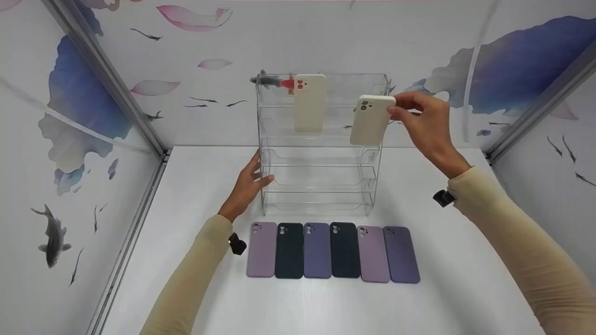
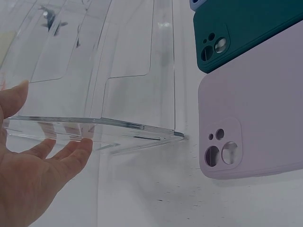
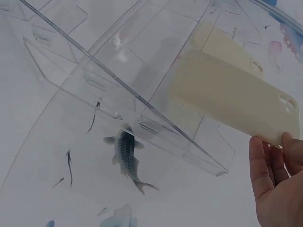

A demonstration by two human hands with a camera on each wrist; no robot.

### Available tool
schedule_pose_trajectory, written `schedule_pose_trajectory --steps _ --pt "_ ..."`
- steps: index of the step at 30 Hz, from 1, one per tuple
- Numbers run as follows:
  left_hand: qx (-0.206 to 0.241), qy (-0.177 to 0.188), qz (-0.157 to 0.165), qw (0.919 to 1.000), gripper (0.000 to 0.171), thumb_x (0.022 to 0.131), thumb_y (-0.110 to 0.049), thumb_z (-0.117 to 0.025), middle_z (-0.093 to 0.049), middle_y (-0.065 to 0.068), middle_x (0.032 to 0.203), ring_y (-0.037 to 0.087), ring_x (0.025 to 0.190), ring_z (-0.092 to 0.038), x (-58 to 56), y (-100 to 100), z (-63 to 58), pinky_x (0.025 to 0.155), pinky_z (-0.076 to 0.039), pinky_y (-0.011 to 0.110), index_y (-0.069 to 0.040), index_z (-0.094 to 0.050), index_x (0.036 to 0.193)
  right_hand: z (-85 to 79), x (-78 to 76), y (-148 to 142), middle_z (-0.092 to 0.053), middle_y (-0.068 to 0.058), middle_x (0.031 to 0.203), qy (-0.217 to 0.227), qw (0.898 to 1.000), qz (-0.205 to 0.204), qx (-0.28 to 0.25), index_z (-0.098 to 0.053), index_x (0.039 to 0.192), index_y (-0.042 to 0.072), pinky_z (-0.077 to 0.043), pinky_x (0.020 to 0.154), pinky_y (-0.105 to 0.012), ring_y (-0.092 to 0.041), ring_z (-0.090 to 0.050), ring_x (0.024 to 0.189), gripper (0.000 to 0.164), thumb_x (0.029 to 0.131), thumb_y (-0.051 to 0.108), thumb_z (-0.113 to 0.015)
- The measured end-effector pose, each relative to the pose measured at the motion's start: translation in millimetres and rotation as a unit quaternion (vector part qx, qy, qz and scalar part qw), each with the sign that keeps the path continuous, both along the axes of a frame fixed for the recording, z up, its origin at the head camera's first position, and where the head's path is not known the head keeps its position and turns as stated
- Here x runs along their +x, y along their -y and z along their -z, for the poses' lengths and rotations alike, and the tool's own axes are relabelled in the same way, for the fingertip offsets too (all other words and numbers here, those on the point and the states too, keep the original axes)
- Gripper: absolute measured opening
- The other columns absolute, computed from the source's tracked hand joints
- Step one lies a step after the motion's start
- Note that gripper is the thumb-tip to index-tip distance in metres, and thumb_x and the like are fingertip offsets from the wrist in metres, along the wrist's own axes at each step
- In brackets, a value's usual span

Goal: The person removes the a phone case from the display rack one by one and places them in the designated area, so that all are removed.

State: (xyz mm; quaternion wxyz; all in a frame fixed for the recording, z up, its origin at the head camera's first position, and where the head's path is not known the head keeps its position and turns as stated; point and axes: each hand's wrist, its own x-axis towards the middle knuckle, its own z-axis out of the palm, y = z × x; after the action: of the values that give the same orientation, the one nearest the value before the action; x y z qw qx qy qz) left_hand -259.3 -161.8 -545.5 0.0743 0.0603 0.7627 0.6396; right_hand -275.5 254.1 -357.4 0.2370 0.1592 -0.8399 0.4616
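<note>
My right hand pinches a cream phone case by its upper right edge, over the right side of a clear acrylic display rack. The case is slightly tilted, camera cutouts at the top. A second cream phone case stands upright in the rack's upper tier, left of the held one. With thumb in front and fingers behind, my left hand holds the rack's left side panel; the left wrist view shows the fingers along the panel's outer face.
A row of phone cases lies before the rack: lilac, dark green, violet, another dark green, another lilac and another violet. The white table meets a patterned wall behind the rack.
</note>
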Motion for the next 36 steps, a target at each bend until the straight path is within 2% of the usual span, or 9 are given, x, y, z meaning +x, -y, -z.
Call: schedule_pose_trajectory --steps 12,18,36 --pt "-0.006 -0.001 -0.001 1.0000 0.092 0.110 -0.023 -0.072 -0.027 0.015 0.180 0.043 0.157 -0.041 -0.9 0.7 2.1 0.124 -0.040 0.062 -0.033 -0.012 0.179 20.0 15.4 -17.7 -0.078 -0.013 0.115 0.028 1.000 0.001 0.012 -0.082 0.122 0.003 -0.059 0.090 -0.016 -0.004 -0.074 0.100 0.021 0.103 0.012 -0.080" --pt "-0.001 -0.005 -0.001 1.0000 0.091 0.110 -0.020 -0.071 -0.028 0.015 0.180 0.044 0.156 -0.042 0.0 0.5 0.9 0.124 -0.040 0.062 -0.031 -0.013 0.179 28.1 23.2 -26.0 -0.078 -0.013 0.115 0.036 0.999 0.012 0.021 -0.081 0.123 0.004 -0.059 0.088 -0.014 -0.002 -0.073 0.100 0.022 0.104 0.012 -0.080" --pt "-0.010 0.000 -0.001 0.9999 0.092 0.110 -0.021 -0.071 -0.025 0.016 0.181 0.044 0.158 -0.040 0.3 0.0 -0.3 0.125 -0.038 0.063 -0.029 -0.011 0.179 54.2 37.7 -51.8 -0.077 -0.017 0.119 0.071 0.997 0.024 0.014 -0.079 0.128 0.000 -0.057 0.086 -0.012 0.000 -0.072 0.099 0.027 0.103 0.008 -0.080"
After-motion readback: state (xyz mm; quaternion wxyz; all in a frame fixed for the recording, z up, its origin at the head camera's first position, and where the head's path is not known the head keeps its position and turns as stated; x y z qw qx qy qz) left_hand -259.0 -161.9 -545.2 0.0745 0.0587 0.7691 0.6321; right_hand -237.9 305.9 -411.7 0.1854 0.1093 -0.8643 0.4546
